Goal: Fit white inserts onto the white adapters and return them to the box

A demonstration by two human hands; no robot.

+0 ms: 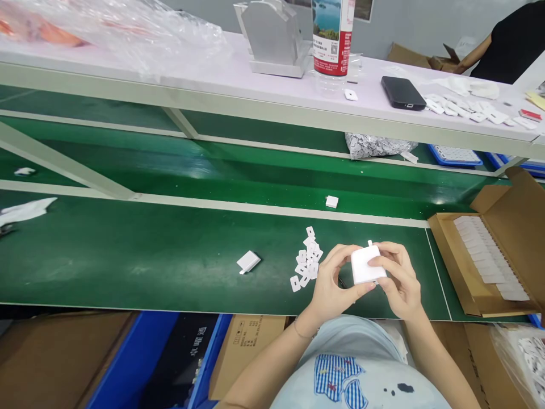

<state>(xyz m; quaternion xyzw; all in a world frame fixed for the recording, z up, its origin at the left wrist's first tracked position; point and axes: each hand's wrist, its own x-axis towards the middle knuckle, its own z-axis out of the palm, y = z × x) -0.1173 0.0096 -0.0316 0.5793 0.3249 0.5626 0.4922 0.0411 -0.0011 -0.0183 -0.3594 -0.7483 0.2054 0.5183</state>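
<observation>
A white square block [361,266] is held between the 2 hands, above the green desk [140,255]. It lies to the right of the left hand [336,281], whose fingers touch its upper left corner and whose thumb reaches its lower edge. The right hand [400,278] closes on it from the other side, fingertips on its face and thumb near its lower right corner. A small white tab [370,243] sticks up from its top edge.

Just left of the left hand is a loose pile of white tags [310,258], each with a dark slot. Farther left, well apart from both hands, lies a 2nd white block [248,261]; a 3rd white block [331,201] lies beyond the pale rail [272,213]. An open cardboard box [468,289] with rows of white pieces [489,258] stands to the right of the right hand.
</observation>
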